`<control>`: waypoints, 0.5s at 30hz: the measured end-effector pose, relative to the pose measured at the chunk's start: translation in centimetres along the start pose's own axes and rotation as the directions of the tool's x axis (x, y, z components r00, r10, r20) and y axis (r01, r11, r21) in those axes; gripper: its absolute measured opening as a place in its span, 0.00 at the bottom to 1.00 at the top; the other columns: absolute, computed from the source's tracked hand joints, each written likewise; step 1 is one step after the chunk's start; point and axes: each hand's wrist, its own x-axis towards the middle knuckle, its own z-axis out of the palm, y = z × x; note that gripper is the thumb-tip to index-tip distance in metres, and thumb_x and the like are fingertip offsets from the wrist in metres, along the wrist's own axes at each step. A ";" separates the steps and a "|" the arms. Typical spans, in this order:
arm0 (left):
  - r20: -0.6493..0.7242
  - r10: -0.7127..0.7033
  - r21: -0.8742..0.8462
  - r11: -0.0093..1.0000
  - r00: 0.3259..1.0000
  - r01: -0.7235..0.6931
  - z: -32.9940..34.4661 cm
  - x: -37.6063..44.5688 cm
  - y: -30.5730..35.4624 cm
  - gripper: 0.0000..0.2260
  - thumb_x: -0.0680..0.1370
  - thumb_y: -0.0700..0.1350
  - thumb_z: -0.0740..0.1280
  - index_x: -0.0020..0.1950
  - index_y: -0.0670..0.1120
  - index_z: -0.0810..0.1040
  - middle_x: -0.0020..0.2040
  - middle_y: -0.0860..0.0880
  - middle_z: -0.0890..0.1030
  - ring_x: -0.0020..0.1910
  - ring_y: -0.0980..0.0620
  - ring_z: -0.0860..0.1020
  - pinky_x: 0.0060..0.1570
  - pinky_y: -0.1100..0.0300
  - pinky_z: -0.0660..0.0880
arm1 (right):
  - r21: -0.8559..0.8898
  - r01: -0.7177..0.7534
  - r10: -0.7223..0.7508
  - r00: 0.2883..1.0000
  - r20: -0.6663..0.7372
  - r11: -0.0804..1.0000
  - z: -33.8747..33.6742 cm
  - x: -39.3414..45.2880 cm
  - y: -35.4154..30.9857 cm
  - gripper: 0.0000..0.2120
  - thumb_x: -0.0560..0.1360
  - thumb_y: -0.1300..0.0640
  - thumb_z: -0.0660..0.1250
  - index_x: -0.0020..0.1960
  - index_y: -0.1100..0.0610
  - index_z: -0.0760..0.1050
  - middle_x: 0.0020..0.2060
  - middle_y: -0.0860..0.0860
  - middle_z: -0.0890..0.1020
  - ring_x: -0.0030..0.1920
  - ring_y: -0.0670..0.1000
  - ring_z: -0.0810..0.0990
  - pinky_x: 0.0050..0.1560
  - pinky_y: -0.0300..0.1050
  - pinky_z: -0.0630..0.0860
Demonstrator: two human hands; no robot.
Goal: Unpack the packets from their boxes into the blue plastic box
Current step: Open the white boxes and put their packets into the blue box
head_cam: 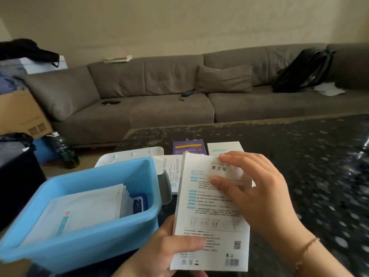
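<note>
1. White printed box held upright above the near edge of the surface, its text side toward the camera.
2. Left hand grips the box low down: thumb pressed across the printed face, the other fingers hidden behind it.
3. Right hand at the box's top right: fingers lightly curled, their tips on the upper face. Whether they pinch the top flap or only touch it, cannot tell. Thin bracelet on that wrist.
4. Blue plastic box just left of the held box, at the near left corner of the surface. White packets lie stacked inside it, with a small dark blue item at their right end.
5. White lid lies flat behind the blue plastic box.
6. Farther back on the surface: a purple box and more white boxes, partly hidden by the held one.
7. Grey sofa beyond the far edge.
</note>
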 end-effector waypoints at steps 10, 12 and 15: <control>-0.175 0.011 0.076 0.997 0.985 0.003 1.0 0.0 0.3 0.18 0.72 0.41 0.71 0.58 0.57 0.81 0.59 0.43 0.83 0.57 0.39 0.82 0.43 0.49 0.81 | -0.345 0.245 -0.290 0.953 -0.087 0.906 0.6 -0.9 1.1 0.11 0.76 0.48 0.69 0.48 0.55 0.84 0.55 0.50 0.84 0.54 0.56 0.83 0.53 0.55 0.76; -0.216 0.047 0.087 0.996 0.975 -0.029 1.4 0.1 0.4 0.17 0.71 0.40 0.70 0.55 0.57 0.82 0.56 0.44 0.84 0.54 0.40 0.83 0.41 0.49 0.81 | -0.331 0.220 -0.254 0.965 -0.062 0.917 0.7 -1.0 1.0 0.14 0.75 0.43 0.68 0.47 0.53 0.85 0.56 0.48 0.84 0.55 0.55 0.82 0.54 0.54 0.76; -0.283 0.089 0.113 0.992 0.955 -0.059 1.7 0.1 0.6 0.16 0.69 0.41 0.71 0.50 0.61 0.83 0.53 0.47 0.85 0.52 0.44 0.84 0.42 0.48 0.82 | -0.323 0.197 -0.229 0.971 -0.063 0.925 0.7 -0.9 0.8 0.15 0.74 0.41 0.68 0.46 0.52 0.85 0.56 0.47 0.84 0.53 0.53 0.83 0.53 0.53 0.77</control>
